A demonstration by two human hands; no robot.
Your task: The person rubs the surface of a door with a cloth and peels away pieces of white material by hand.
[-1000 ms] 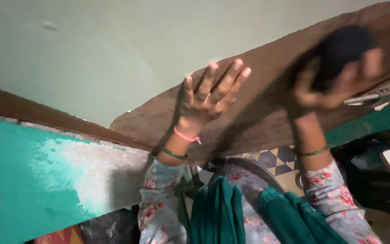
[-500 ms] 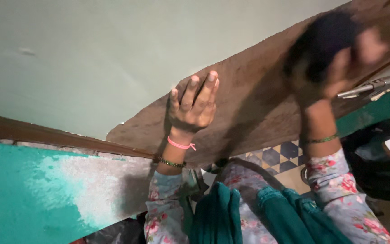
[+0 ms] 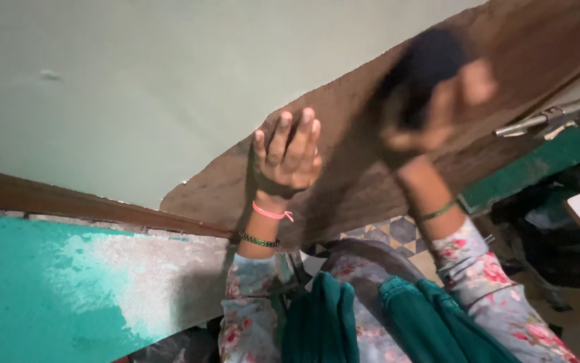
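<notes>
From my remote seat, the left hand (image 3: 287,156) lies flat against the brown wooden door (image 3: 344,128), fingers straight and close together, closed on nothing, palm touching the rough surface near the door's edge at about 10 o'clock from frame centre. A pink wrist band (image 3: 271,214) and a dark beaded bangle (image 3: 258,240) circle that wrist. At 2 o'clock from the left hand, the right hand (image 3: 431,114) is clamped around a dark rounded object (image 3: 424,57), pressed on the same door; motion blur keeps me from telling what the object is. A green bangle (image 3: 436,212) sits on the right wrist. Further out at 3 o'clock, a metal door latch (image 3: 545,119) is fixed near the door's far edge. A pale green wall (image 3: 135,87) fills the 11 o'clock area, a teal painted wall (image 3: 28,289) the 8 o'clock corner. Floral sleeves and a dark green scarf (image 3: 330,316) show at 6 o'clock.
</notes>
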